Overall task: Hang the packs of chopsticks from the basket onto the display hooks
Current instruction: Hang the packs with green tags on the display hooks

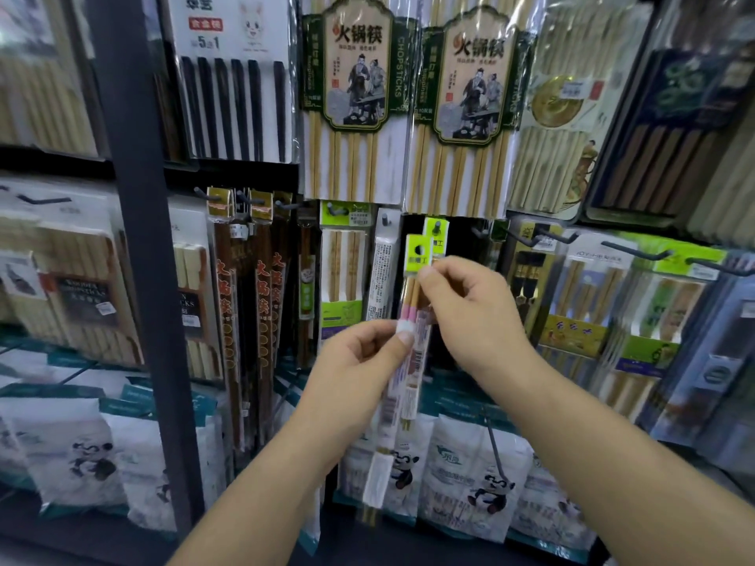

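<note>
1. My left hand (359, 357) pinches the pack of chopsticks (408, 381) at mid-length between thumb and fingers. My right hand (470, 304) pinches it just under its green header card (417, 255). The pack hangs tilted, its foot trailing toward 7 o'clock.
2. The header's hole is apart from the target hook, which sits at 1 o'clock from it and carries 1 matching hung pack (436, 234). I take the dark spot in that pack's header for the hook tip, but the view is too soft to be sure.
3. Main risk: with the pack tilted, the hole could meet the tip off-line. The card would then buckle or tear instead of threading.
4. Pushing too hard could shove the hung pack back or lift it off.
5. A white pack (384, 271) hangs just beside at 10 o'clock, so any leftward drift could snag it.
6. The film looks slick. If either pinch loosens, the pack could drop toward the panda bags (482, 480) at 6 o'clock.
7. The basket is out of view.
</note>
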{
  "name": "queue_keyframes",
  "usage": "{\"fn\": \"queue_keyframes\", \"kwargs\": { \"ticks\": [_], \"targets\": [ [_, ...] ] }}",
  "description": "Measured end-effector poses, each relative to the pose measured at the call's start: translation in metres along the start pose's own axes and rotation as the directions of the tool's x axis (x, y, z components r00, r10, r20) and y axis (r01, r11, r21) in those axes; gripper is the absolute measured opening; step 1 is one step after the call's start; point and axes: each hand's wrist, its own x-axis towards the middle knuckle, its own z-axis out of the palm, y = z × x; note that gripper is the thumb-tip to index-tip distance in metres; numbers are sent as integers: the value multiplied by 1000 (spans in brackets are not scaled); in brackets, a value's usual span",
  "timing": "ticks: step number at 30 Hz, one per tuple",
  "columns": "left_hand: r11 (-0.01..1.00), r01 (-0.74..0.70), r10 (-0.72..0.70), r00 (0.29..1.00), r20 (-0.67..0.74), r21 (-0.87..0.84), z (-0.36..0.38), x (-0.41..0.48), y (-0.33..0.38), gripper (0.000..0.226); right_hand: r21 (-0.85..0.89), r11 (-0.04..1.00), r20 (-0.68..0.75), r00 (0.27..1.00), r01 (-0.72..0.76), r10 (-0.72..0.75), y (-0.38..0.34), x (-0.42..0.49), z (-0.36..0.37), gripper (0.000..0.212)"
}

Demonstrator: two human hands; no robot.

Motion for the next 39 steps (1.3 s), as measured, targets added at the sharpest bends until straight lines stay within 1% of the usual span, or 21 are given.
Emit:
{"fn": "queue_keyframes", "kwargs": {
  "ticks": [2, 5, 8, 10, 14, 17, 18, 19, 21, 22, 23, 25, 28, 29, 31, 32, 33, 34, 36, 39],
  "targets": [
    [999, -15, 15, 1000, 7, 52, 4, 9, 7, 8, 20, 999, -82, 996, -34, 35, -4, 13, -3, 31],
    [996, -29, 28, 1000, 8, 90, 10, 18, 12, 15, 40, 997, -146, 987, -67, 72, -2, 29, -5, 32],
    [995, -19, 18, 1000, 13, 99, 14, 23, 15, 11, 34, 995, -168, 981, -90, 94, 4, 35, -3, 34],
    [995, -6, 5, 1000, 12, 97, 15, 24, 15, 4, 24, 995, -171, 980, -101, 104, 7, 38, -2, 36],
    [994, 25, -26, 1000, 11, 106, 16, 24, 14, 11, -12, 995, -164, 982, -95, 92, 11, 41, -2, 39],
    [989, 34, -37, 999, 16, 144, 14, 23, 13, 6, -33, 996, -162, 983, -88, 82, 14, 40, -3, 41],
    [983, 40, -47, 998, 36, 182, 13, 23, 12, 9, -44, 995, -159, 984, -92, 84, 17, 39, -3, 42],
    [965, 35, -52, 997, 59, 258, 12, 23, 10, 15, -58, 993, -158, 984, -99, 88, 20, 38, -4, 43],
    [888, -5, -49, 993, 105, 459, 7, 26, 5, 40, -111, 988, -154, 984, -106, 88, 28, 32, -5, 44],
    [862, -13, -52, 992, 114, 507, 5, 28, 3, 51, -155, 983, -153, 985, -100, 77, 34, 28, -6, 43],
    [861, -9, -55, 992, 110, 509, 4, 30, 3, 59, -196, 977, -153, 986, -89, 60, 40, 24, -8, 39],
    [898, 1, -56, 992, 110, 440, 5, 38, 3, 65, -235, 970, -147, 989, -67, 33, 53, 16, -8, 31],
    [950, 44, -83, 990, 112, 311, 15, 53, 3, 64, -220, 974, -114, 993, -57, 33, 69, 13, -5, 21],
    [961, 60, -94, 989, 115, 269, 19, 59, 4, 61, -213, 975, -77, 996, -61, 46, 74, 13, -3, 28],
    [974, 94, -121, 985, 123, 205, 25, 70, 3, 52, -154, 985, 20, 996, -78, 82, 82, 14, 2, 59],
    [979, 106, -128, 984, 120, 176, 29, 75, 2, 59, -96, 991, 58, 993, -93, 98, 85, 15, 5, 71],
    [982, 119, -137, 984, 117, 147, 32, 80, 1, 68, -31, 994, 89, 990, -105, 107, 87, 16, 8, 78],
    [984, 132, -147, 982, 118, 122, 36, 85, -1, 73, 30, 992, 113, 987, -119, 115, 89, 17, 12, 81],
    [988, 149, -154, 981, 122, 49, 43, 91, -5, 72, 123, 982, 149, 981, -143, 124, 95, 20, 19, 75],
    [982, 186, -182, 979, 90, -41, 52, 99, -11, 68, 185, 973, 154, 982, -140, 112, 105, 26, 28, 62]
  ]
}}
